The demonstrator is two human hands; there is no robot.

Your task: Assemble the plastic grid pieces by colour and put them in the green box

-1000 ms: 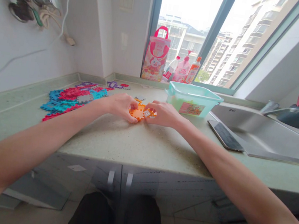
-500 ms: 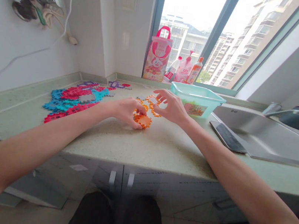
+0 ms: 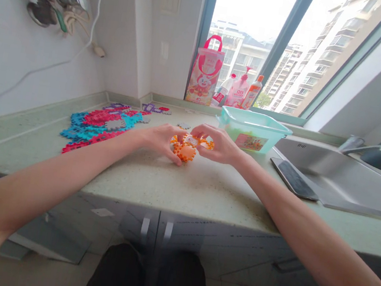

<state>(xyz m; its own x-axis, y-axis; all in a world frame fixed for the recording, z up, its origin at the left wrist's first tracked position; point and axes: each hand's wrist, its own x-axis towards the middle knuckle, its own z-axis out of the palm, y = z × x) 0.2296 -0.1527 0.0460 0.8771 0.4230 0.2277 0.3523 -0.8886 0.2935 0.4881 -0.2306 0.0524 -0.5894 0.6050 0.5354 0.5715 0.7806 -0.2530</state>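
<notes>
My left hand (image 3: 161, 139) is closed on a cluster of orange toothed building tiles (image 3: 185, 152) resting on the green speckled counter (image 3: 184, 185). My right hand (image 3: 219, 145) pinches another orange tile (image 3: 195, 141) with a pale centre and holds it against the top of that cluster. Both hands meet at the middle of the counter. A loose grey tile (image 3: 182, 125) lies just behind them.
A flat spread of blue, red, purple and grey tiles (image 3: 102, 124) covers the counter's left side. A teal plastic tub (image 3: 251, 129) stands behind my right hand. A phone (image 3: 294, 178) lies by the steel sink (image 3: 343, 175). A pink bag (image 3: 205, 76) and bottles (image 3: 241, 92) stand on the sill.
My right hand lifted an orange tile away from the cluster, then brought it back down onto the pieces held by my left hand. The view shifted slightly right.
</notes>
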